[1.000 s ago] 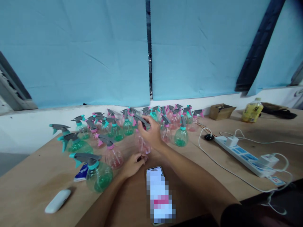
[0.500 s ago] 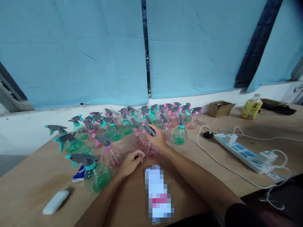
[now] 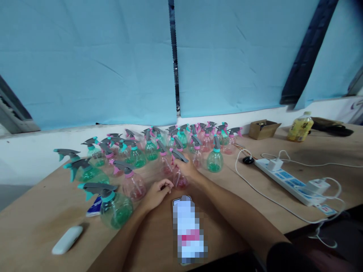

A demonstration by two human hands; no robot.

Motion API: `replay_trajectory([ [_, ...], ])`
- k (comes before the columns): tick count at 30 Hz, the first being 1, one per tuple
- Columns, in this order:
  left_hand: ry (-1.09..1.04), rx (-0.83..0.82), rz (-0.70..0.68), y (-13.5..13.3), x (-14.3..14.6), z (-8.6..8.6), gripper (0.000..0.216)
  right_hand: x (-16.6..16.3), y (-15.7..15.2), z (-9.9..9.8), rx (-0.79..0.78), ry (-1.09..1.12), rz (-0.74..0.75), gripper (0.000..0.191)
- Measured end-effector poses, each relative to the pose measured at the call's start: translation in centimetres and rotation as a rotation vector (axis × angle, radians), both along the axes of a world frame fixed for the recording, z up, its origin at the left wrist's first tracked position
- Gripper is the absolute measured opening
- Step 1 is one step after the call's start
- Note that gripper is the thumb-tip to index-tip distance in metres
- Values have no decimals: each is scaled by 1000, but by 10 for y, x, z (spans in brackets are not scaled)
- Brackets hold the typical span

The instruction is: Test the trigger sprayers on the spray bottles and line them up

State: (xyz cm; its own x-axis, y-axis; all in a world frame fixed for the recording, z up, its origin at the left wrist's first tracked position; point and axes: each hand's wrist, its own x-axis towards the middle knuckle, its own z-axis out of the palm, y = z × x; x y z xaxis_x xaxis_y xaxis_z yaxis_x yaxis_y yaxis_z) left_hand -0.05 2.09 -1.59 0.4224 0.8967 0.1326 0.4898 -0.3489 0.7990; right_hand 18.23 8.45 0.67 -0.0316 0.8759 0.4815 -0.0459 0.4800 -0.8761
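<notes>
My right hand (image 3: 187, 168) is wrapped round the neck of a pink spray bottle (image 3: 179, 180) with a grey trigger head, which stands on the wooden table (image 3: 45, 211). My left hand (image 3: 157, 192) rests on the table just left of that bottle, fingers curled, nothing visible in them. Several more pink and green spray bottles (image 3: 136, 155) stand in a crowd behind and to the left. A larger green one (image 3: 115, 207) stands nearest, left of my left forearm.
A phone (image 3: 189, 230) lies between my forearms. A white oblong object (image 3: 67, 239) and a blue packet (image 3: 95, 206) lie at the left. At the right are a power strip (image 3: 292, 182) with white cables, a cardboard box (image 3: 263, 129) and a yellow drink bottle (image 3: 300, 129).
My right hand has brought the pink bottle down from a raised position onto the table, nearer to me. My left hand has hardly moved.
</notes>
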Motion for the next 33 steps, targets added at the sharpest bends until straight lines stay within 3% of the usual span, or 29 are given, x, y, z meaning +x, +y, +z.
replay_trajectory([
  [7, 6, 12, -2, 1, 0, -3, 19, 0, -9, 14, 2, 35, 124, 21],
  [28, 46, 19, -9, -4, 1, 3, 17, 5, -13, 21, 8, 45, 386, 28],
  [33, 42, 7, -11, -5, 2, 4, 17, 5, -10, 18, -24, 38, 371, 27],
])
